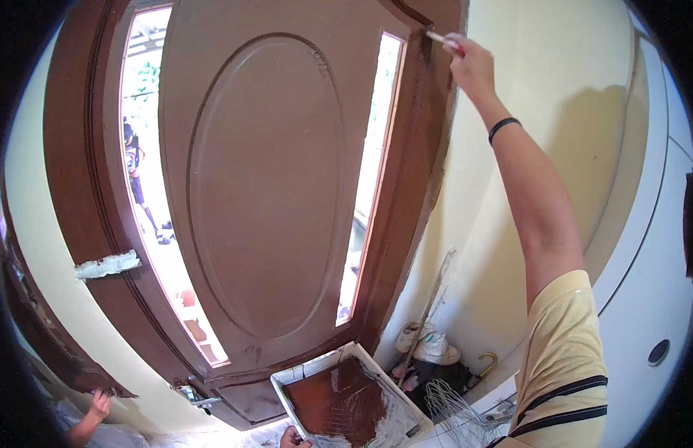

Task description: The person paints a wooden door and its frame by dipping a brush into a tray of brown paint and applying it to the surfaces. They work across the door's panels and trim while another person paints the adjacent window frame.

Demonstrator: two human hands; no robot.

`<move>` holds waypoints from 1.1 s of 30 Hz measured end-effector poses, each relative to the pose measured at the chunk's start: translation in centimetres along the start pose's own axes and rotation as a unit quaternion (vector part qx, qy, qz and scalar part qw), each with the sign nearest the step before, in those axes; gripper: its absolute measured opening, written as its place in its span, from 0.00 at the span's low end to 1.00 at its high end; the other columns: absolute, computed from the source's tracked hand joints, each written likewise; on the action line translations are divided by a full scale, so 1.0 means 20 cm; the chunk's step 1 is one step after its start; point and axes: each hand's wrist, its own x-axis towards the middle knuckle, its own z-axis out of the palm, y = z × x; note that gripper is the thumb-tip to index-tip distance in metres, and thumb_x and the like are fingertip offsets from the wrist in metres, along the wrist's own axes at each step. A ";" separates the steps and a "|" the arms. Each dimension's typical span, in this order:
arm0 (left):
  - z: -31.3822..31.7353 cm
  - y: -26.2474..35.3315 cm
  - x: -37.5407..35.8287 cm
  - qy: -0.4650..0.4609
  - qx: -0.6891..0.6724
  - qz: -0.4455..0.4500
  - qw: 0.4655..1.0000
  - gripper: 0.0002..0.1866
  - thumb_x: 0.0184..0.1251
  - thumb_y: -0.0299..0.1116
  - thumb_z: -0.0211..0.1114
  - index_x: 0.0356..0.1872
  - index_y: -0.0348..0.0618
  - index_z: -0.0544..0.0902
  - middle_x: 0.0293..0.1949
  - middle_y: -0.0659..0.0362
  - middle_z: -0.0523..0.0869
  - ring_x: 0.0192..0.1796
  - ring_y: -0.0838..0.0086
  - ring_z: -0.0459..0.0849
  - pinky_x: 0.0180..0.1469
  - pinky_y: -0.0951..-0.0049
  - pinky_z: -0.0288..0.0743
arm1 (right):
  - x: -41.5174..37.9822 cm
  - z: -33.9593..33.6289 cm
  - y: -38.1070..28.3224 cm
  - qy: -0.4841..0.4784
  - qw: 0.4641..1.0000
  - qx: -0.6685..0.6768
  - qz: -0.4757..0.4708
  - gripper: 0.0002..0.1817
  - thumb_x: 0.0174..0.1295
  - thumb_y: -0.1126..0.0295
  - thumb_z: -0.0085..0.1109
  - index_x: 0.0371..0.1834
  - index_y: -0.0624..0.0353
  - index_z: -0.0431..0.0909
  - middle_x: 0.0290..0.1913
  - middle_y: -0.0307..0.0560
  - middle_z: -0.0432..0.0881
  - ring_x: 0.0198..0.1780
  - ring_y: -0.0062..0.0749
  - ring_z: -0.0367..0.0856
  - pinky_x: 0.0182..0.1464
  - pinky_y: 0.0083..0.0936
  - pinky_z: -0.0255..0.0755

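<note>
**High reach on the right!**

Far left, a co-worker's hand (100, 404) sits low, well apart from yours. Your left hand (294, 439), partly cut off, grips the paint tray (324, 360) by its near-left rim, by the door's (268, 187) bottom edge. Up top, your right hand (472, 66) clasps the brush (439, 39), tip at the door's right edge, tight beside the pale wall (541, 97), open air down to the tray!

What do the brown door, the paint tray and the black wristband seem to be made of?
Brown door: probably wood, matte-looking paint; the oval moulding suggests it.
Paint tray: likely plastic, smooth and pale around the edges.
Black wristband: dull and even, perhaps rubber or fabric; too small to tell.
</note>
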 end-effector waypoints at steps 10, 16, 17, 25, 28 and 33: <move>-0.11 0.02 -0.01 -0.008 0.040 -0.005 0.999 0.27 0.60 0.26 0.58 0.62 0.44 0.66 0.38 0.55 0.80 0.30 0.75 0.78 0.29 0.76 0.77 | -1.15 -0.11 -0.39 -0.111 0.990 0.067 0.056 0.11 0.50 0.83 0.50 0.34 0.59 0.79 0.34 0.51 0.79 0.39 0.50 0.78 0.41 0.40 0.74; -0.20 0.04 0.00 -0.047 -0.052 0.004 0.998 0.20 0.57 0.17 0.59 0.51 0.42 0.70 0.32 0.58 0.81 0.22 0.78 0.75 0.18 0.78 0.68 | -1.92 -0.40 -0.85 -0.264 0.923 0.125 0.249 0.12 0.56 0.79 0.51 0.42 0.58 0.80 0.34 0.54 0.80 0.38 0.52 0.79 0.41 0.40 0.74; -0.20 0.09 -0.04 -0.033 -0.021 0.005 0.999 0.18 0.57 0.17 0.59 0.49 0.41 0.72 0.32 0.58 0.81 0.25 0.78 0.78 0.21 0.77 0.72 | -2.00 -0.48 -0.93 -0.281 0.908 0.137 0.280 0.10 0.58 0.77 0.52 0.42 0.59 0.80 0.35 0.56 0.81 0.39 0.53 0.80 0.42 0.41 0.75; -0.42 0.24 -0.16 -0.090 -0.027 0.032 0.995 0.12 0.58 0.19 0.60 0.40 0.47 0.73 0.32 0.63 0.80 0.31 0.81 0.80 0.27 0.80 0.77 | -2.16 -1.41 -1.79 -0.269 0.853 0.123 0.430 0.08 0.58 0.74 0.59 0.41 0.62 0.80 0.35 0.57 0.83 0.37 0.53 0.82 0.39 0.37 0.74; -0.46 0.27 -0.21 -0.082 -0.020 0.039 0.996 0.12 0.59 0.20 0.60 0.41 0.47 0.73 0.32 0.64 0.80 0.30 0.80 0.81 0.26 0.79 0.77 | -2.22 -1.68 -2.03 -0.200 0.825 0.120 0.515 0.08 0.59 0.75 0.60 0.40 0.65 0.81 0.31 0.52 0.84 0.33 0.39 0.84 0.36 0.28 0.76; -0.52 0.29 -0.27 -0.066 -0.042 0.034 0.996 0.14 0.58 0.19 0.60 0.43 0.47 0.72 0.32 0.63 0.81 0.29 0.79 0.81 0.24 0.78 0.77 | -2.18 -1.76 -2.17 -0.120 0.726 0.195 0.649 0.09 0.64 0.71 0.57 0.40 0.68 0.80 0.29 0.42 0.84 0.29 0.22 0.82 0.34 0.18 0.74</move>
